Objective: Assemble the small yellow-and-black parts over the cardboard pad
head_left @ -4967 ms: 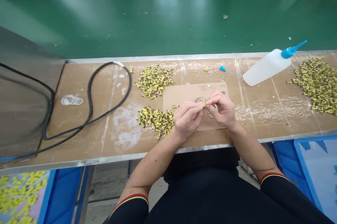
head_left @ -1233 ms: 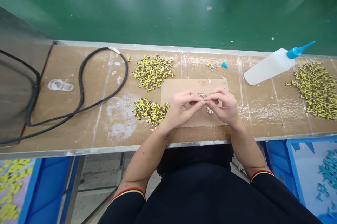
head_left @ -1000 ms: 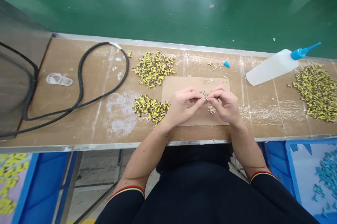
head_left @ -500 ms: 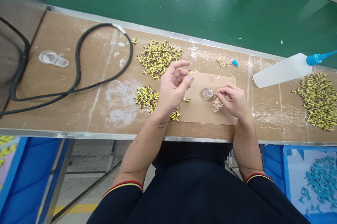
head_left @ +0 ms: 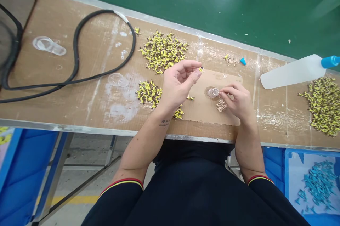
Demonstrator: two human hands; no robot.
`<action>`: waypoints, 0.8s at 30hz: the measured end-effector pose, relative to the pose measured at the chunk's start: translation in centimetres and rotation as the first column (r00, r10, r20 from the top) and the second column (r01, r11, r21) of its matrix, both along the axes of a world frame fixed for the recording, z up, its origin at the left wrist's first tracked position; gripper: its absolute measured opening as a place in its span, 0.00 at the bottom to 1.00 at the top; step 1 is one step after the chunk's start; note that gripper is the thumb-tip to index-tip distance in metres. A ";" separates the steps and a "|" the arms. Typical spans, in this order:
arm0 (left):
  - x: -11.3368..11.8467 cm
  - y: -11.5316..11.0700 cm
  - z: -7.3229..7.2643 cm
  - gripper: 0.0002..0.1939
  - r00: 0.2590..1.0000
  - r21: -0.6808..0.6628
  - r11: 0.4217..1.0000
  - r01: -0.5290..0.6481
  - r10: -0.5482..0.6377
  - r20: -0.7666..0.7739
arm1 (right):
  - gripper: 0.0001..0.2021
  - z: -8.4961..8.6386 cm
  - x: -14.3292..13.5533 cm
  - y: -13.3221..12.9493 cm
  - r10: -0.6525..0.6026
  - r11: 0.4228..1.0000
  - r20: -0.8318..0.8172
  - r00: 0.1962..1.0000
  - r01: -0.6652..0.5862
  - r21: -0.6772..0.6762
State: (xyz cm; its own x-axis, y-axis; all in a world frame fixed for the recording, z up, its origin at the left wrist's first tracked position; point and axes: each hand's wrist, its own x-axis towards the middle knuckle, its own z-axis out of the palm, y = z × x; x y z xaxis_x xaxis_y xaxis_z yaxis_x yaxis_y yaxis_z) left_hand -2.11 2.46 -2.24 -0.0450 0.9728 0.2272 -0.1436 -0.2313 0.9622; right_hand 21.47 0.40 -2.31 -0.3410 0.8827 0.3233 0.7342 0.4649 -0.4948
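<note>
My left hand (head_left: 180,82) is raised over the cardboard sheet (head_left: 204,112). Its thumb and index finger pinch a tiny yellow-and-dark figure (head_left: 201,69). At the small clear cup (head_left: 211,92), the fingertips of my right hand (head_left: 236,100) are closed beside the rim. Anything in that pinch is too small to make out, and I cannot tell whether the fingers touch the cup. Just below it lies a little heap of tiny pale pieces (head_left: 221,105). More yellow-and-dark figures (head_left: 149,93) are piled left of my left hand, with a few loose ones by its wrist.
Larger piles of figures lie at the back (head_left: 164,50) and far right. A white squeeze bottle (head_left: 292,72) lies on its side near a blue cap (head_left: 242,61). A black cable (head_left: 75,56) loops across the left. Blue bins stand below the table's front edge.
The view has shifted slightly. My left hand still holds the figure, which now shows more clearly past the fingertips. My right hand's fingertips stay close to the clear cup.
</note>
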 end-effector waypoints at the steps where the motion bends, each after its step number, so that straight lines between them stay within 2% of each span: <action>1: 0.0 0.0 0.0 0.10 1.000 -0.001 1.000 -0.004 0.004 0.007 | 0.07 0.0 0.0 0.0 -0.001 1.000 -0.002 1.000 0.001 0.004; 6: 0.0 0.0 0.0 0.08 0.999 0.008 1.000 -0.004 0.004 0.032 | 0.07 0.1 0.0 0.0 0.005 1.000 0.003 1.000 -0.005 0.024; 15: -0.1 0.1 -0.2 0.08 1.000 0.004 1.000 -0.007 0.007 -0.011 | 0.07 0.1 -0.1 0.0 0.016 0.999 -0.012 1.000 -0.016 0.035; 20: 0.0 -0.2 0.0 0.11 1.000 -0.010 1.000 0.025 -0.025 0.000 | 0.05 0.7 -0.3 0.0 -0.015 0.998 -0.188 0.982 0.025 0.049; 24: 0.6 -0.9 0.5 0.10 0.991 -0.044 0.990 0.136 -0.136 0.006 | 0.03 1.1 -0.7 -0.4 -0.054 0.997 -0.355 0.933 0.067 0.024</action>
